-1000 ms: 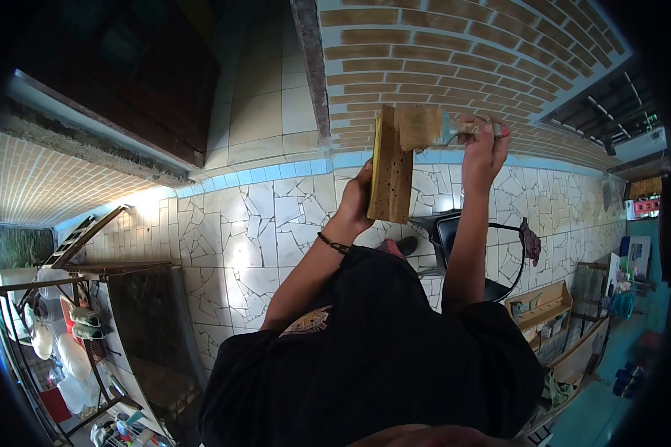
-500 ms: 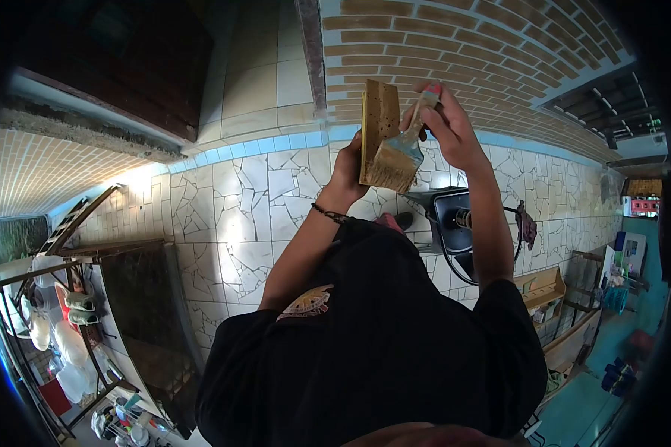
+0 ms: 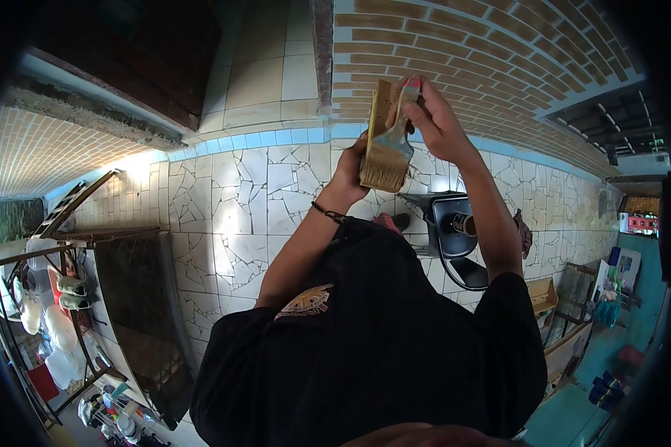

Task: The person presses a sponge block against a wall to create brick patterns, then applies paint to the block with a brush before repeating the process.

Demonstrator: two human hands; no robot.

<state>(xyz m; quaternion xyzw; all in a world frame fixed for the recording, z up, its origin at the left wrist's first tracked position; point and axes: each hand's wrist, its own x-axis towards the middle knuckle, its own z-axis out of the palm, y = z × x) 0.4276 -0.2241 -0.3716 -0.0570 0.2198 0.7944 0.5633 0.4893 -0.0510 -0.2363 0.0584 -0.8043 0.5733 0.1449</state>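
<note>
My left hand [image 3: 350, 170] is wrapped round the edge of a rectangular sponge [image 3: 382, 97], yellow at the side and stained brown on its pitted face. In my right hand [image 3: 440, 127] is a wide paintbrush [image 3: 388, 153] with a worn, paint-marked handle and a red tip. Its brown-coated bristles point towards me and lie against the lower part of the sponge's face. Both are held up in front of the brick-patterned wall [image 3: 455, 52]. The fingertips of my left hand are partly hidden behind the sponge.
A black chair [image 3: 451, 208] stands below my right forearm, with a brown-stained can [image 3: 464, 225] on its seat. Cracked-tile flooring [image 3: 238, 194] lies around me. To the left are a dark cabinet [image 3: 138, 298] and a cluttered rack [image 3: 67, 313]; a wooden shelf [image 3: 543, 296] is at right.
The paintbrush has shifted left across the sponge and turned more upright, covering more of its face. My right hand moved left with it. The sponge is turned more edge-on.
</note>
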